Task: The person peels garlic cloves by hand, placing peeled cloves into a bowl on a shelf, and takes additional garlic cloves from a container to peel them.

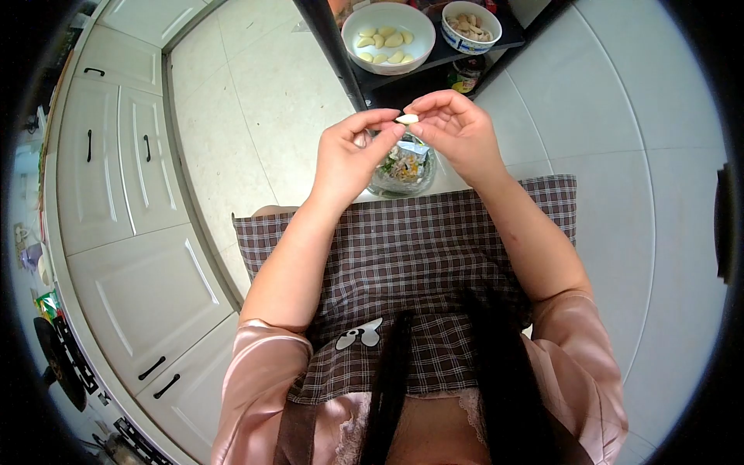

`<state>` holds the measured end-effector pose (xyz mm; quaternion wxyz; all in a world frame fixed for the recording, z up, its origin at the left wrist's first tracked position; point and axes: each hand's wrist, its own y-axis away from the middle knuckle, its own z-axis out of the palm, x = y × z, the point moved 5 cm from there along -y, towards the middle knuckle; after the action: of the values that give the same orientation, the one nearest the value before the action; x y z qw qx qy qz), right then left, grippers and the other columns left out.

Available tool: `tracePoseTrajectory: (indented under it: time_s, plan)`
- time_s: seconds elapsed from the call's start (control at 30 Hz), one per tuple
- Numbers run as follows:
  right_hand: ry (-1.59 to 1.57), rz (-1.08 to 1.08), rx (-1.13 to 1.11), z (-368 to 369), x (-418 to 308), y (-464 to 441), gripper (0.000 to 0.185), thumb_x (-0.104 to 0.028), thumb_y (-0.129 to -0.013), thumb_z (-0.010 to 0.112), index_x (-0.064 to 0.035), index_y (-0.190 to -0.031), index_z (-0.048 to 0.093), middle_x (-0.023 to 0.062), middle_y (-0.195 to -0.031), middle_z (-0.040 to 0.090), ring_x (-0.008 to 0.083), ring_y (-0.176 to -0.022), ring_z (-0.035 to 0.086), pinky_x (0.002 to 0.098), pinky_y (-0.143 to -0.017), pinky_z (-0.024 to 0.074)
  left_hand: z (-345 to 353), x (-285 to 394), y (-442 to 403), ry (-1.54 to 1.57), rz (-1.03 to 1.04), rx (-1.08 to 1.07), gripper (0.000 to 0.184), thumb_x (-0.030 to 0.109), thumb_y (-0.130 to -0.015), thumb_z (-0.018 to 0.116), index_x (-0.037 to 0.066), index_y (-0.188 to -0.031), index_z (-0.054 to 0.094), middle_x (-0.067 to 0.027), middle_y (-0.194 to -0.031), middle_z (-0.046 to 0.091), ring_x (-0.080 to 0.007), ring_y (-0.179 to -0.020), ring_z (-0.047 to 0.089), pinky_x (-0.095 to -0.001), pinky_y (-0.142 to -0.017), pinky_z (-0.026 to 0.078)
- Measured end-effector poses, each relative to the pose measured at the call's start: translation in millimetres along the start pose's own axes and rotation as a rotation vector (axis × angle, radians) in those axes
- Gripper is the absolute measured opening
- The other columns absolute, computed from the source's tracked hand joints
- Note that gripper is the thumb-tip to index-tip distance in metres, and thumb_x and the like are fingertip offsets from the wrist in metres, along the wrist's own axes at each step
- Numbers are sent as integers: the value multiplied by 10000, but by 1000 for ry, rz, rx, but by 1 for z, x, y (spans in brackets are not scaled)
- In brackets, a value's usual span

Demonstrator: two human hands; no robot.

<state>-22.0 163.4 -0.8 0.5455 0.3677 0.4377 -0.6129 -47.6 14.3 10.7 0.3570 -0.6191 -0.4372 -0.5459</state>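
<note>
A pale garlic clove [408,119] is held between my two hands, above a bin lined with a clear bag [403,182]. My right hand [457,132] pinches the clove between thumb and forefinger, its other fingers curled behind. From the other side, the thumb and fingertips of my left hand [353,151] close on the clove's left end. Mixed food scraps [404,164] lie inside the bin, partly hidden by my hands. Beyond my hands, a white bowl [353,58] holds several peeled garlic cloves [378,40].
On the black shelf [430,58], a patterned bowl [467,48] of unpeeled-looking garlic [469,27] stands right of the white bowl. A dark jar [466,71] sits on a lower level. Pale cabinets [139,287] line the left side. A checked apron [403,263] covers my lap.
</note>
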Motion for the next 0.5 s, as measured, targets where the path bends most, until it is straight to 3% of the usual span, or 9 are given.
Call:
tracePoseTrajectory:
  time_s: [0.07, 0.17, 0.37, 0.43, 0.5]
  plan:
    - [-15, 1, -17, 1, 1, 0, 229, 55, -781, 616, 24, -996, 542, 84, -983, 591, 120, -902, 578, 246, -813, 484, -1, -4, -2, 150, -27, 18, 161, 103, -796, 684, 2, -920, 669, -31, -821, 649, -65, -745, 565, -186, -672, 455]
    - [121, -47, -43, 4, 0, 1, 231, 51, -775, 625, 24, -991, 545, 80, -976, 590, 119, -892, 578, 244, -811, 482, 0, -8, -2, 231, -100, -3, 189, 110, -774, 709, 1, -923, 668, -55, -878, 655, -76, -788, 559, -204, -723, 444]
    - [212, -51, -45, 3, 1, -1, 214, 9, -790, 630, 37, -999, 591, 75, -952, 598, 110, -869, 583, 231, -765, 488, -2, -6, -3, 171, -39, 7, 177, 95, -778, 702, 7, -927, 665, -49, -865, 650, -75, -784, 555, -203, -721, 440]
    - [95, 122, -22, 2, 6, 0, 211, -9, -792, 636, 37, -996, 611, 72, -954, 604, 109, -853, 590, 226, -744, 491, -3, -4, -3, 152, -12, 10, 157, 91, -787, 691, 10, -919, 667, -36, -844, 647, -62, -754, 551, -194, -687, 442]
    - [129, 81, -14, 2, 5, 0, 200, -11, -789, 638, 37, -982, 617, 72, -949, 610, 111, -847, 593, 224, -741, 492, -3, -3, -3, 134, 16, 13, 137, 86, -797, 680, 12, -911, 669, -23, -823, 645, -50, -725, 548, -185, -653, 444]
